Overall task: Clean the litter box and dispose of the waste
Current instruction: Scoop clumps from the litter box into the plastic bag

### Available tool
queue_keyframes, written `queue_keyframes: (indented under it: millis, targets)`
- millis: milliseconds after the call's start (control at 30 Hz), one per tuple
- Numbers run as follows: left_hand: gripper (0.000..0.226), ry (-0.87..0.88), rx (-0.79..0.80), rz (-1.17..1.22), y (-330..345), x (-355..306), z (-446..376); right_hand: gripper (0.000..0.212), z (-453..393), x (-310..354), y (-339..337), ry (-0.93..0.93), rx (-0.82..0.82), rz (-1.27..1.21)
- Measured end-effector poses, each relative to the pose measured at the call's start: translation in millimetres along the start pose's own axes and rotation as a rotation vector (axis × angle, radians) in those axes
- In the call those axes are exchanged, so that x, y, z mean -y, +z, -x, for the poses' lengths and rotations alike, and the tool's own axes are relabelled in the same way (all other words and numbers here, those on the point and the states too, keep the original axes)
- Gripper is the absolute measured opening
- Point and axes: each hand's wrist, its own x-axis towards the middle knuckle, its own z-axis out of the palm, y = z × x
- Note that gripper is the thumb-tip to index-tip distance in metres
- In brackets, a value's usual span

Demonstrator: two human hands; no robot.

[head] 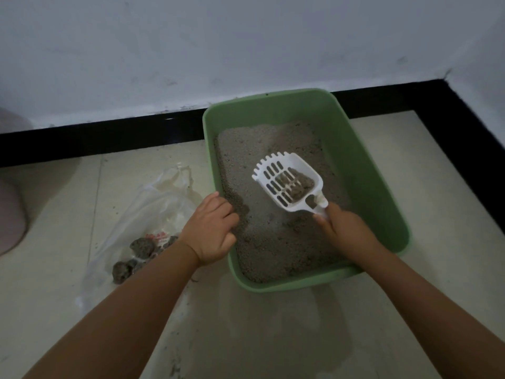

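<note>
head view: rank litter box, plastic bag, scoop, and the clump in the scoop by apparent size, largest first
1. green litter box
2. plastic bag, crumpled and partly behind the left hand, so its extent is unsure
3. white scoop, held by the right hand
4. clump in the scoop

A green litter box (363,165) holding grey litter (273,242) is sitting on the floor; a white slotted scoop (287,181) is carrying clumps above it, a clear waste bag (153,214) lying beside.
</note>
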Motion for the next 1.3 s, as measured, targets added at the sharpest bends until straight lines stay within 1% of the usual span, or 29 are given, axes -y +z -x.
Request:
queue_keyframes:
  millis: [67,133,300,433,567,633,700,833,900,967,1000,1100,1200,1300]
  targets:
    - [0.029,-0.008,0.008,-0.009,-1,-1,0,0.037,-1,-1,-1,0.000,-0.021,-0.003]
    - [0.029,-0.024,0.015,-0.020,-1,-2,1,0.038,0,1,-1,-0.017,-0.007,0.000]
    - [0.034,-0.054,0.153,-0.019,-9,-6,3,0.039,3,6,-3,-0.022,0.015,0.015]
    - [0.038,-0.076,0.194,0.025,-17,-11,5,0.038,5,9,-4,-0.033,-0.030,-0.012]
    - [0.044,-0.269,0.107,0.099,-35,-5,25,0.036,9,17,-3,-0.056,-0.067,-0.090]
    - [0.044,-0.339,0.086,0.060,-45,6,42,0.036,10,20,-3,-0.062,-0.057,-0.067]
    - [0.045,-0.401,0.126,-0.009,-52,16,60,0.037,10,24,-4,-0.080,-0.031,0.031]
    - [0.047,-0.526,0.289,-0.047,-57,28,91,0.037,6,30,-5,-0.092,-0.047,0.138]
    - [0.046,-0.534,0.325,-0.061,-57,30,100,0.037,4,31,-3,-0.083,-0.007,0.164]
    - [0.045,-0.516,0.329,-0.071,-57,30,102,0.037,3,31,0,-0.053,-0.004,0.087]
    - [0.044,-0.503,0.323,-0.075,-57,29,102,0.037,3,29,1,-0.026,-0.026,0.064]
    - [0.039,-0.467,0.274,-0.067,-55,28,103,0.037,6,25,1,0.014,-0.044,0.151]
    - [0.040,-0.453,0.253,-0.079,-54,29,101,0.038,10,23,1,0.040,-0.043,0.080]
    - [0.043,-0.459,0.334,-0.091,-58,23,95,0.037,12,22,-1,0.045,-0.044,0.063]
